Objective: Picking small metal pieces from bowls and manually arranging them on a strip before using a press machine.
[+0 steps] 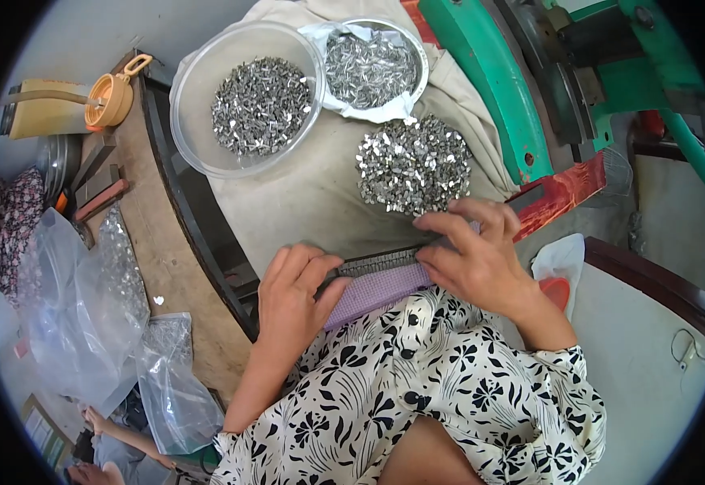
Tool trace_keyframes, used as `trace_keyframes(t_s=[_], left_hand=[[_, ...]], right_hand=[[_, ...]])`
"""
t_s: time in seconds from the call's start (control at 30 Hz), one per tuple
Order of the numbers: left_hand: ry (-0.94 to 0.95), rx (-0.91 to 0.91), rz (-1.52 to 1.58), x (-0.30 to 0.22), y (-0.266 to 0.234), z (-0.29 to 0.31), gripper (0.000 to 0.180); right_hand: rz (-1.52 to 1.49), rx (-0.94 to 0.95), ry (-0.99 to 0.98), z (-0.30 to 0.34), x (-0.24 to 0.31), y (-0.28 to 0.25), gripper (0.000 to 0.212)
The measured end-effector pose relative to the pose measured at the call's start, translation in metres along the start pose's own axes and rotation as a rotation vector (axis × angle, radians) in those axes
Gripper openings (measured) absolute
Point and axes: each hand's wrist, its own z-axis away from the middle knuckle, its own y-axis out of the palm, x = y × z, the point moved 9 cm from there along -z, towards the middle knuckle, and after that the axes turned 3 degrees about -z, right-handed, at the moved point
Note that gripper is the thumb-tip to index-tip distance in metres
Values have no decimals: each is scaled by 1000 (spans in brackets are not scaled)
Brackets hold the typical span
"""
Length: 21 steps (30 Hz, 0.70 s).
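A long, narrow dark strip (381,263) with a row of fine, comb-like metal pieces lies across my lap side, along a purple checked cloth (381,293). My left hand (292,291) is closed round the strip's left end, its thumb over the purple cloth. At the right end, my right hand (478,259) grips the strip, thumb in front and curled fingers beyond. The right fingertips are close to the near edge of a loose heap of small shiny metal pieces (413,166). The palm sides of both hands are hidden.
Beyond lie a clear plastic tub (187,133) of metal pieces and a lined bowl (421,61) of thin metal pins, on beige cloth (288,206). A green machine (490,89) stands right. Clear bags (82,323) and an orange lidded cup (110,101) are left; another person's arm (130,436) shows lower left.
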Motion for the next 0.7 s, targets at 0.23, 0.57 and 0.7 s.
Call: trace_keyframes(t_s=[0.23,0.57,0.7], left_hand=[[25,-36,6,-4,5,2,28],[1,51,-25,-5,4,-5,29],[-3,-1,8,-8,-3,-9,27]], right_hand=[[106,59,-20,-4,6,-4,18],[-172,-265,-43,-88,-57,-50,13],[-60,-30,-32,-135,-77,-20,15]])
